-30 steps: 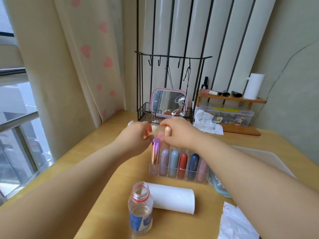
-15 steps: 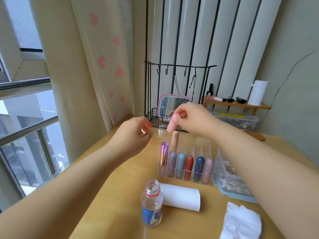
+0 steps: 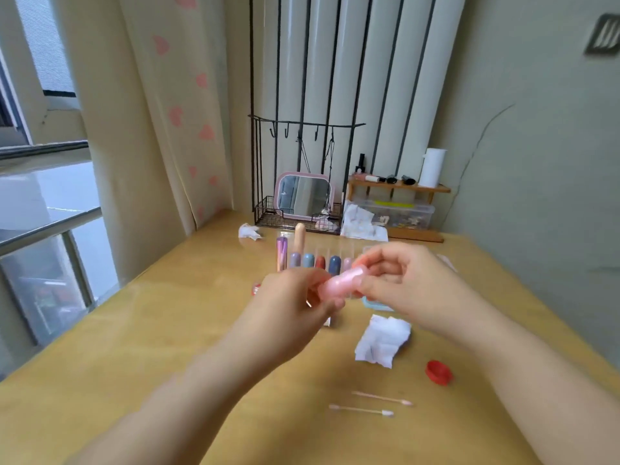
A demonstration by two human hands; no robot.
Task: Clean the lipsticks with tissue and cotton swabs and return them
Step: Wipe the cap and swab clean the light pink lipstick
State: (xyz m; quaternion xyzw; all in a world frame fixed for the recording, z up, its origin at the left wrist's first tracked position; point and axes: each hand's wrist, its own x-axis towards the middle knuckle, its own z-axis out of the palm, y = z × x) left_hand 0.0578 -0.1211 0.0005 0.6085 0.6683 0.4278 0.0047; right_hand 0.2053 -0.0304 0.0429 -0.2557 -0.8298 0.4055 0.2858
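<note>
Both hands meet over the middle of the wooden table (image 3: 141,330), clamped on one pink lipstick (image 3: 339,284). Left hand (image 3: 295,303) curls round its lower end, right hand (image 3: 399,280) pinches the upper end w/ fingers bent. Frame is motion-blurred, so can't tell if cap is on or coming off. Looks like the uncapping step.

Behind the hands, toward the far edge, the clear organizer (image 3: 355,251) holds the other lipsticks upright: a tall purple-pink one (image 3: 281,253) at its left end, a peach one (image 3: 299,236) just beside it, then lilac, pale blue, red, navy and pink caps in a row. Its lower part is hidden by the hands.

Supplies: a white tissue (image 3: 382,340) lies near the right hand, toward the near edge. Two cotton swabs (image 3: 372,406) lie side by side nearer still; their tips look pinkish, maybe used, too small to be sure. A red bottle cap (image 3: 438,372) sits right of the swabs. A crumpled tissue (image 3: 249,231) lies near the far edge.

Progress, as a judgement: early-to-mid. One lipstick is out and being handled; it still needs wiping and returning. Can't tell which of the rest are already cleaned.
</note>
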